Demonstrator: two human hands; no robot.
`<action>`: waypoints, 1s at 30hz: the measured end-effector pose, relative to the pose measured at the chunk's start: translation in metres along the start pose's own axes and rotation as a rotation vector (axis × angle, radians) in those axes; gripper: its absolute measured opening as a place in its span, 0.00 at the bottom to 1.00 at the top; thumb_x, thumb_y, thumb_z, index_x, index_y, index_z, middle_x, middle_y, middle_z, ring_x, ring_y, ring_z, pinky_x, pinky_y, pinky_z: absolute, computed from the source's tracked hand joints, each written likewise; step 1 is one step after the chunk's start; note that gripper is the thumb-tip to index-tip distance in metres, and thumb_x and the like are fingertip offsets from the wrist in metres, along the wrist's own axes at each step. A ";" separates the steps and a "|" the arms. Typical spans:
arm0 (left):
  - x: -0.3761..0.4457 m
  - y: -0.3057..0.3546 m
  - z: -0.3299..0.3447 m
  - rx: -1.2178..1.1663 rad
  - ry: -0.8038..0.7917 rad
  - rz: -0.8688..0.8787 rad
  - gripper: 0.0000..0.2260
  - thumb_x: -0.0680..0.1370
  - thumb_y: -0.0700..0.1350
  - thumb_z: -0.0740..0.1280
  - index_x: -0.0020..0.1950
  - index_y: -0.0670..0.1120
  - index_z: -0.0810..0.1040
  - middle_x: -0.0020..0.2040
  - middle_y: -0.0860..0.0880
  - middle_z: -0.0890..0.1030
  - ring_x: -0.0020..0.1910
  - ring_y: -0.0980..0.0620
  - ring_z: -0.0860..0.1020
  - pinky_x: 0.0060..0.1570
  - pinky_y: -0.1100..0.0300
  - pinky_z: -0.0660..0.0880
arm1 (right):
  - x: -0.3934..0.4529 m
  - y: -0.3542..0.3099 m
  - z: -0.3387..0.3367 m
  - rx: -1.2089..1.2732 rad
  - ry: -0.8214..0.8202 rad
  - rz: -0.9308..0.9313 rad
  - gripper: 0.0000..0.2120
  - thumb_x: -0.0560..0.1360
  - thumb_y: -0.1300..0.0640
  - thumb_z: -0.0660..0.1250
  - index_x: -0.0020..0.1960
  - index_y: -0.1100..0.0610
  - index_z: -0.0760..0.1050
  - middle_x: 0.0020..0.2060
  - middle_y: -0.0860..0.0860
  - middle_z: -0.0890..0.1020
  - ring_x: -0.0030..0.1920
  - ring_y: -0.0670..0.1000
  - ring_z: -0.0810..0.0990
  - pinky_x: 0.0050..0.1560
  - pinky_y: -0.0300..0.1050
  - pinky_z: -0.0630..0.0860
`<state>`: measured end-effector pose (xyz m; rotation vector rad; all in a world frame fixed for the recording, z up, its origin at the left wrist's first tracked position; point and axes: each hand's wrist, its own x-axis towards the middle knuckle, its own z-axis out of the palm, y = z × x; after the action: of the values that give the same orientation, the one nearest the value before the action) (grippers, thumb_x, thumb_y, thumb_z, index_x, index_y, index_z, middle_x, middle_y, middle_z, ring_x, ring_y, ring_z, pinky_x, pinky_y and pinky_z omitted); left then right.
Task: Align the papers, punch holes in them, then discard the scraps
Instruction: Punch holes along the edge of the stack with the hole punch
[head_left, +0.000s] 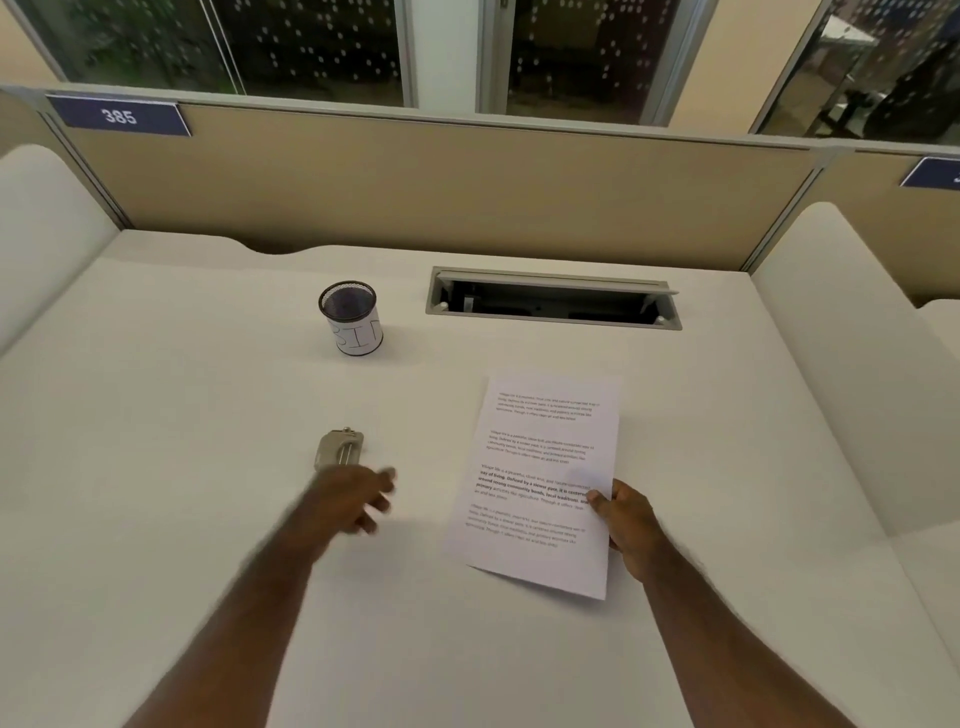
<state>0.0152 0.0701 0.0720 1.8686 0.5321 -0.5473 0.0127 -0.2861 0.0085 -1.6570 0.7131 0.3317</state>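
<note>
- Right hand (631, 525) is seen pinching the papers (543, 483) at their right edge, thumb on top.
- Left hand (353, 499), motion-blurred, fingers loosely spread, is held left of the papers, empty.
- Desk (182, 467): the papers are laid flat on it, slightly tilted.
- Mesh cup (351, 319), labelled, is set up-left of the papers.
- Hole punch (340, 448) is placed left of the papers, just beyond the left hand.

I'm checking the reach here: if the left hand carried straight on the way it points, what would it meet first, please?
Most likely the hole punch, lying on the desk just past the blurred left hand. The fingers splay somewhat rightward, so the exact line is uncertain.
</note>
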 end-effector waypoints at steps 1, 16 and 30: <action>0.010 0.001 -0.013 -0.043 0.188 0.057 0.09 0.74 0.50 0.69 0.44 0.45 0.83 0.41 0.44 0.84 0.29 0.48 0.81 0.35 0.59 0.75 | 0.001 0.005 0.002 -0.017 -0.011 -0.006 0.05 0.77 0.59 0.65 0.50 0.53 0.79 0.51 0.55 0.84 0.51 0.59 0.83 0.53 0.59 0.81; 0.082 -0.023 -0.033 0.051 0.301 -0.013 0.11 0.75 0.43 0.69 0.42 0.35 0.81 0.37 0.41 0.76 0.39 0.46 0.73 0.43 0.54 0.70 | 0.008 0.013 0.012 -0.036 -0.041 -0.055 0.05 0.77 0.61 0.67 0.47 0.53 0.80 0.49 0.56 0.85 0.50 0.60 0.84 0.55 0.60 0.80; 0.077 0.003 0.044 0.002 0.121 0.099 0.13 0.75 0.45 0.68 0.32 0.44 0.72 0.33 0.43 0.71 0.36 0.49 0.70 0.41 0.54 0.70 | 0.010 0.017 0.009 -0.014 -0.078 -0.077 0.05 0.77 0.62 0.66 0.50 0.54 0.80 0.50 0.56 0.85 0.47 0.58 0.84 0.54 0.60 0.81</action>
<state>0.0725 0.0357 0.0136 1.9277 0.5159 -0.3710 0.0120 -0.2810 -0.0125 -1.6711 0.5882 0.3454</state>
